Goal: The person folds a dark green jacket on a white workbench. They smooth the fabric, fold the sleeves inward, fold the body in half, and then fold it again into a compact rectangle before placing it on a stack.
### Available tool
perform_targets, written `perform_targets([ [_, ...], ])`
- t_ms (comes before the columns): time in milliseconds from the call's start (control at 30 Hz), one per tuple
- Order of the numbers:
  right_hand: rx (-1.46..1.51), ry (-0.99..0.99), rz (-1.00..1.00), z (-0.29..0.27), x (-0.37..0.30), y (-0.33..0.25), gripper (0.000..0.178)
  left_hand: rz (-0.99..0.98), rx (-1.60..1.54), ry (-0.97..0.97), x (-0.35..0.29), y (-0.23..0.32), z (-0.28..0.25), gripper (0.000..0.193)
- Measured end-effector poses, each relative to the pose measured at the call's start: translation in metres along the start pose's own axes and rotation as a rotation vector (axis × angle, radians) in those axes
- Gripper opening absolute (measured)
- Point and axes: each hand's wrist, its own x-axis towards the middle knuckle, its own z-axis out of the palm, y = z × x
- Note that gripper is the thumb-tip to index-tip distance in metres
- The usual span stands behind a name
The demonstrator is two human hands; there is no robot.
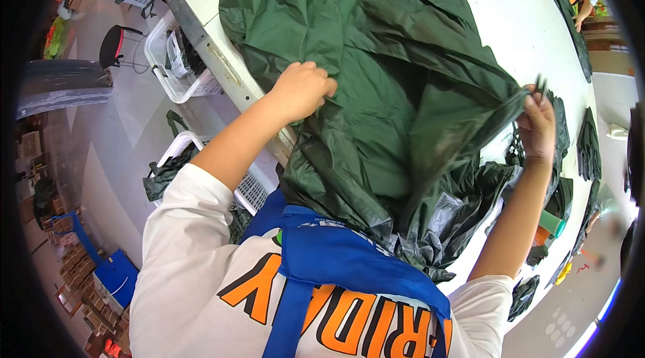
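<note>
A white tabletop stretches away before me, a white basket standing to its left. The dark green garment lies rumpled across it, spilling towards me at the near end. My left grip is curled closed on its left side; my right grip pinches its lifted right edge.

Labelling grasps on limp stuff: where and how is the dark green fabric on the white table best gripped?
Dark green fabric: likely best pinched at its tapered right-hand edge, thumb against fingers, from the right. That edge narrows to a bunch, which the right hand holds; the middle spreads broad and creased over the white table, so a grip there looks less sure.
</note>
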Motion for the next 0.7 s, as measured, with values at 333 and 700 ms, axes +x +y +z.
perform_targets([
  [333,-0.326,0.125,-0.416,0.033,-0.031,-0.111,0.022,0.025,-0.398,0.940,-0.081,-0.018,-0.009,0.024],
  [700,-0.412,-0.888,0.011,0.253,-0.036,0.042,0.013,-0.123,-1.104,0.729,-0.091,0.026,0.002,0.011],
])
